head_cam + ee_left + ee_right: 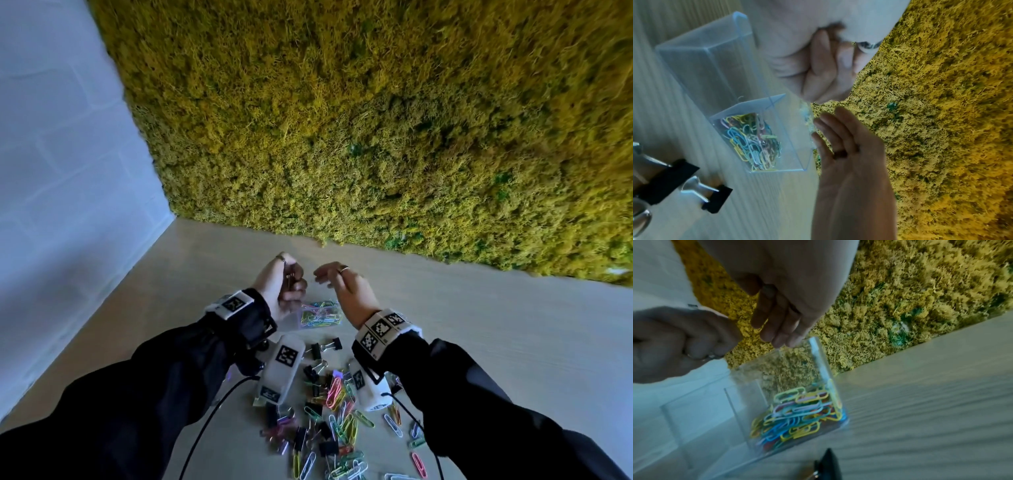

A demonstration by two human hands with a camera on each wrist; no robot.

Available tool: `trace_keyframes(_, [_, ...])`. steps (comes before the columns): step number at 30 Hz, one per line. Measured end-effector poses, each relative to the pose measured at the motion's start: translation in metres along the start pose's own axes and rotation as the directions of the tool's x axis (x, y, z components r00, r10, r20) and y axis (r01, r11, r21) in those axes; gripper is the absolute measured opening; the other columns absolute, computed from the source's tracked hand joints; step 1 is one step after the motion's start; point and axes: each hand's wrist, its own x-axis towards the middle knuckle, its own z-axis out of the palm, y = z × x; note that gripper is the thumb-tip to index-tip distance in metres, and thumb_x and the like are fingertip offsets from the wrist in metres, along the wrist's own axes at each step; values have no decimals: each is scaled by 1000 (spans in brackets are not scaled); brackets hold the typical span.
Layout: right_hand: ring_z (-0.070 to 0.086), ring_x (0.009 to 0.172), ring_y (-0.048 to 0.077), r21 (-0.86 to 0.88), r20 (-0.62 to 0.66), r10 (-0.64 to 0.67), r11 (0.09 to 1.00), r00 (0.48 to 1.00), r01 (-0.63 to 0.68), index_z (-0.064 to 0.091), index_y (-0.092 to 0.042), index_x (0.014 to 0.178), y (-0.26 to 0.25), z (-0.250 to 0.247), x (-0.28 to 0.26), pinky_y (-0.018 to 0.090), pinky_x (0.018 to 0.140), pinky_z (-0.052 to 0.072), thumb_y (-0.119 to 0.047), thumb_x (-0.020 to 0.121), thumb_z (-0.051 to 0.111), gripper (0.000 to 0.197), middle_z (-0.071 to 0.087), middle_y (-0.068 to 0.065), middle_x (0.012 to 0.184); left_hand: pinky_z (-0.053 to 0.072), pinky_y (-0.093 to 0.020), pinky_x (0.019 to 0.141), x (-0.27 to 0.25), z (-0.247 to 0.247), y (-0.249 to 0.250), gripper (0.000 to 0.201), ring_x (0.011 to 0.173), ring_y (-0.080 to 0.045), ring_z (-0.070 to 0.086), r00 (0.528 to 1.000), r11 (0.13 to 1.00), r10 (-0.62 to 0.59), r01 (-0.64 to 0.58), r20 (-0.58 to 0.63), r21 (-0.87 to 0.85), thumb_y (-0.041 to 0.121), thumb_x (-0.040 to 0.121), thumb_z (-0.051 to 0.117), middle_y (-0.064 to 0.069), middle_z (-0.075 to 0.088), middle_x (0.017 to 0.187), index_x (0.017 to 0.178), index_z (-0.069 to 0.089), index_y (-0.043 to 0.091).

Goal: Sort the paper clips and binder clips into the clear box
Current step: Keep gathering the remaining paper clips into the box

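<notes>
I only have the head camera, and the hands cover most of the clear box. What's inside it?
Observer: The left wrist view shows the clear box split by a divider. Coloured paper clips sit in one compartment.
Operator: And the other compartment?
Observer: The other compartment looks empty in both wrist views. The binder clips lie outside the box.
Operator: Is the right hand carrying anything?
Observer: No. In the right wrist view the right hand hangs over the box rim, fingers relaxed, holding nothing.

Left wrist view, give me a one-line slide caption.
Both hands hover above a clear box with coloured paper clips filling one compartment.
</notes>
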Motion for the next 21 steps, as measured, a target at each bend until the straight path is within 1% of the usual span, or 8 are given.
trace_keyframes(3, [54,103,13,-91,-74,-35,995,997,28,61,-10,110,6,-14,-5,15,85,41,-15,93,40,28,64,7,114,17,-9,31,8,4,1,28,28,-6,23,1000,996,-26,26,-3,91,19,87,37,5,37,41,60,41,18])
trace_keyframes(6, [35,128,24,-294,138,87,955,987,-43,41,-13,133,23,-24,-6,38,107,31,-22,84,53,52,45,7,138,21,-14,31,11,15,0,26,37,-5,31,996,903,63,-83,60,422,12,94,36,4,43,55,72,49,14])
trace_keyframes(9, [29,133,25,-350,267,90,937,959,10,36,-11,134,33,-24,-11,36,110,25,-18,82,63,60,38,7,143,28,-17,41,13,24,-2,21,52,-9,36,964,475,174,-260,200,841,8,96,35,4,47,67,87,54,14])
trace_keyframes(10, [31,131,23,-360,262,74,933,962,26,39,-10,132,35,-23,-12,33,108,26,-20,82,63,56,40,7,141,30,-18,45,15,26,-3,20,55,-10,39,953,342,185,-293,242,893,8,95,36,4,51,71,90,54,15])
trace_keyframes(12, [39,126,23,-411,266,111,912,958,8,42,-7,129,38,-21,-9,34,105,32,-27,83,62,54,45,9,137,36,-20,54,16,29,-6,23,67,-12,49,930,189,192,-349,314,918,0,92,38,1,58,84,98,57,12])
trace_keyframes(16, [51,115,27,-485,230,180,873,956,-48,48,-12,123,50,-24,-6,46,100,40,-32,86,57,43,56,12,126,39,-5,61,14,23,-8,43,88,-15,54,896,92,214,-414,388,905,-14,82,40,-6,62,106,114,56,9])
trace_keyframes(19, [45,123,23,-546,282,240,836,929,-50,42,-23,130,55,-25,-16,45,104,36,-30,85,59,49,49,4,135,47,-21,85,13,13,-8,35,101,-15,58,899,133,174,-425,401,895,-1,87,48,-1,61,116,117,55,15])
trace_keyframes(21, [42,125,23,-541,281,269,837,921,-80,40,-21,131,58,-24,-21,44,104,35,-28,81,62,54,45,2,137,45,-25,85,11,5,-5,30,97,-11,58,891,93,198,-431,408,897,12,86,58,2,62,114,115,55,18])
